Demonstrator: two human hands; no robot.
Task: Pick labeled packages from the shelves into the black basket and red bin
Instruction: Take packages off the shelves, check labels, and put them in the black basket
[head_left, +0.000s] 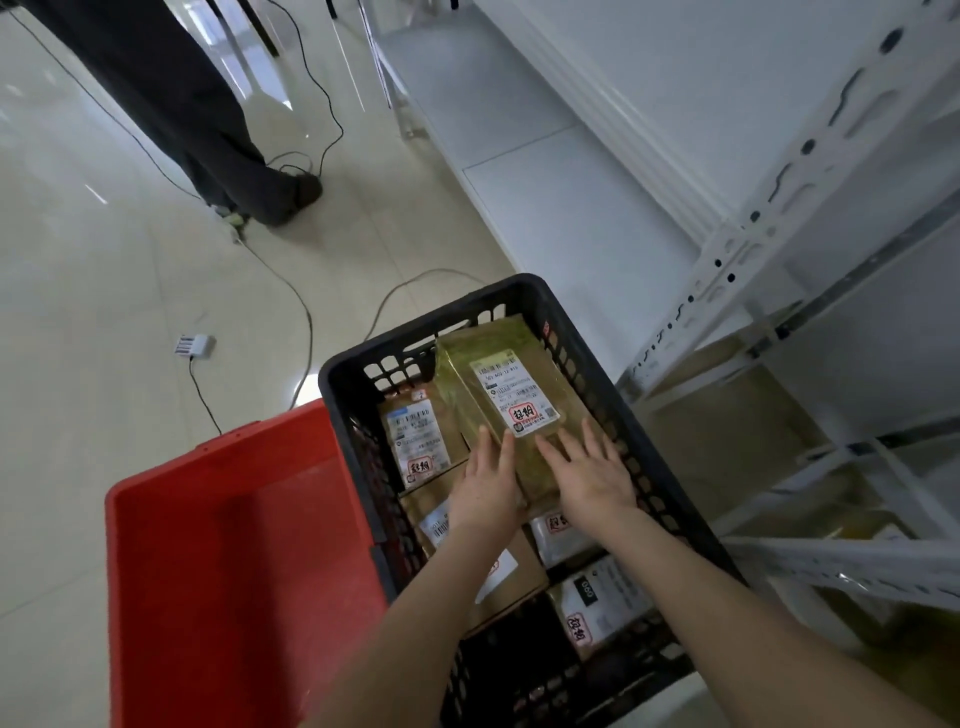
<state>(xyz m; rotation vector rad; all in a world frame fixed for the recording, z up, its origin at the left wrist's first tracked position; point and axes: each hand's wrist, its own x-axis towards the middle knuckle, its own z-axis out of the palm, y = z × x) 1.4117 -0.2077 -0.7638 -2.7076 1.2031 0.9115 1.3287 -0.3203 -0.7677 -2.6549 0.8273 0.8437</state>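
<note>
You are in the placing step. Both your hands lie on the flat, gold film-wrapped package with the white printed label, which sits in the far right corner of the black perforated plastic basket. The package appears tilted, its far end up near the far wall.

Your left hand rests on the package's near left edge with its fingers straight. Your right hand lies spread flat on its near end. Neither hand curls round anything.

Several brown cardboard packages with white labels lie below and beside the gold one, along the basket's left wall and towards its near end. The red rectangular plastic bin stands just beside the basket's left wall.

The next move, as I judge it, is to press the package down until it settles and lift both hands clear. Then you turn to the white slotted metal shelves on your right, where brown packages wait on a lower tier.
</note>
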